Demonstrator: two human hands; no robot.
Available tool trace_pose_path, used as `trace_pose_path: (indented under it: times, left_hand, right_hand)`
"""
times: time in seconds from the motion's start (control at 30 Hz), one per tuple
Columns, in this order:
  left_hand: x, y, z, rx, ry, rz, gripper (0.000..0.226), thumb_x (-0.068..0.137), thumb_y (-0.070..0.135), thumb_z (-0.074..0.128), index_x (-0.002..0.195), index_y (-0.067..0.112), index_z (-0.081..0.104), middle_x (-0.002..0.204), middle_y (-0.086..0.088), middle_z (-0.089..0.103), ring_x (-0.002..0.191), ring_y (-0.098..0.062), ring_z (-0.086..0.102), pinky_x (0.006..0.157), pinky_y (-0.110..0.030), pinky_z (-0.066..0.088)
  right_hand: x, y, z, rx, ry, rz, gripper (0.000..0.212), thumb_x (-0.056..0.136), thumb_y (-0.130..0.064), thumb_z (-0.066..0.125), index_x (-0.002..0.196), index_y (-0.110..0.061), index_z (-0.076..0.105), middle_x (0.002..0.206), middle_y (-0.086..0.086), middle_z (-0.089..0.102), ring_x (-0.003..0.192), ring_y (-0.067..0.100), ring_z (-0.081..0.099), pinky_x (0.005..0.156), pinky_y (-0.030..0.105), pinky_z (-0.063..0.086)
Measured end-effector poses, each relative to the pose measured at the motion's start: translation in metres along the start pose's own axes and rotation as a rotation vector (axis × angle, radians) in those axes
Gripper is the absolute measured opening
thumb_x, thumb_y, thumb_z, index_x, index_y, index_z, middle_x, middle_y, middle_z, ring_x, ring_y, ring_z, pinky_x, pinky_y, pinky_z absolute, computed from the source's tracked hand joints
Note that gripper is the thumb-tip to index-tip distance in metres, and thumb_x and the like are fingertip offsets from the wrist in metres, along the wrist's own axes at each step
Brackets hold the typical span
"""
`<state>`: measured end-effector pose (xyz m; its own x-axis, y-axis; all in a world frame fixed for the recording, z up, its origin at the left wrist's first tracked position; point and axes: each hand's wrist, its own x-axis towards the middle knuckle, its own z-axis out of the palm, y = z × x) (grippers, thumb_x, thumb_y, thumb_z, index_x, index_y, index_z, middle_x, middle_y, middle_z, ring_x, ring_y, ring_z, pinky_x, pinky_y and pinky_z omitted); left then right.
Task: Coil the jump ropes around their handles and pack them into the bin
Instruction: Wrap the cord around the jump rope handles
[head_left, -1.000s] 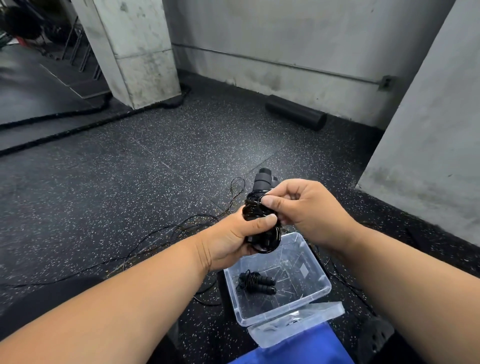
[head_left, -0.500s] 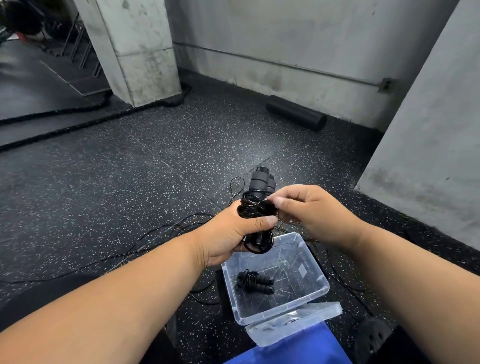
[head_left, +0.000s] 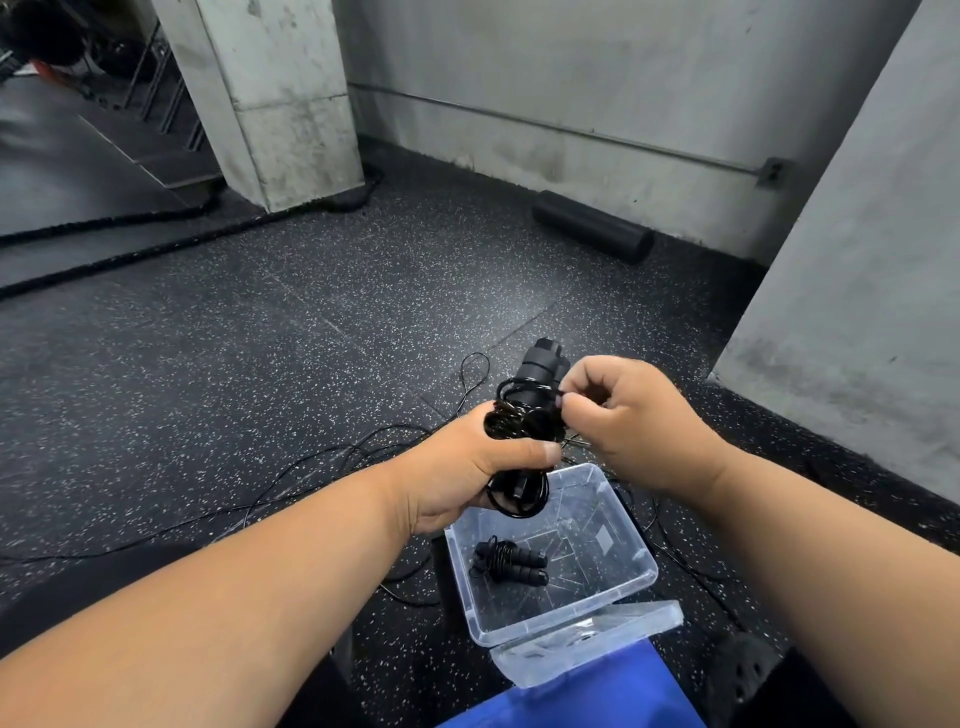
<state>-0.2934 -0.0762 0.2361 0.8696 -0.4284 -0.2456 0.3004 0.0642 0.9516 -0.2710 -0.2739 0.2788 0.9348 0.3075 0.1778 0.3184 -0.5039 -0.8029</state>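
Right hand (head_left: 631, 421) now shifted off the coil front to its right side, fingertips pinching the cord, handle top (head_left: 540, 364) more exposed, left hand (head_left: 467, 475) grip unchanged.

Speckled black floor (head_left: 260, 338) (rubber), stained concrete walls (head_left: 597, 67).

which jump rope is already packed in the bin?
The coiled black jump rope lying inside the clear plastic bin; the other black rope bundle is held above it by both hands.
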Motion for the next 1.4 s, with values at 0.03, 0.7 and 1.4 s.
trace_pose_path:
  times: [0.03, 0.7, 1.4]
  left_hand:
    - [0.001, 0.001, 0.0, 0.01, 0.012, -0.004, 0.037, 0.075, 0.023, 0.084, 0.108, 0.026, 0.068, 0.096, -0.004, 0.065, 0.093, -0.031, 0.063, 0.083, -0.046, 0.056]
    - [0.015, -0.008, -0.015, 0.232, 0.136, 0.073, 0.049, 0.074, 0.019, 0.092, 0.113, 0.007, 0.066, 0.09, -0.004, 0.068, 0.08, -0.018, 0.064, 0.075, -0.035, 0.053]
    - [0.017, -0.015, 0.001, 0.259, 0.156, -0.105, 0.051, 0.063, 0.028, 0.092, 0.106, 0.009, 0.073, 0.088, -0.005, 0.072, 0.079, -0.019, 0.066, 0.081, -0.04, 0.053]
  right_hand:
    - [0.0, 0.0, 0.0, 0.04, -0.043, 0.044, 0.016, 0.09, -0.011, 0.065, 0.074, -0.011, 0.064, 0.055, -0.014, 0.051, 0.049, 0.003, 0.038, 0.048, 0.019, 0.032]
    - [0.003, -0.006, -0.012, -0.08, -0.224, -0.127, 0.017, 0.092, -0.01, 0.075, 0.092, -0.026, 0.073, 0.07, 0.001, 0.067, 0.06, 0.01, 0.056, 0.061, 0.024, 0.048]
    - [0.002, 0.005, -0.007, -0.226, -0.314, -0.163, 0.014, 0.082, -0.007, 0.077, 0.08, -0.021, 0.075, 0.067, -0.011, 0.067, 0.059, 0.002, 0.057, 0.061, 0.013, 0.046]
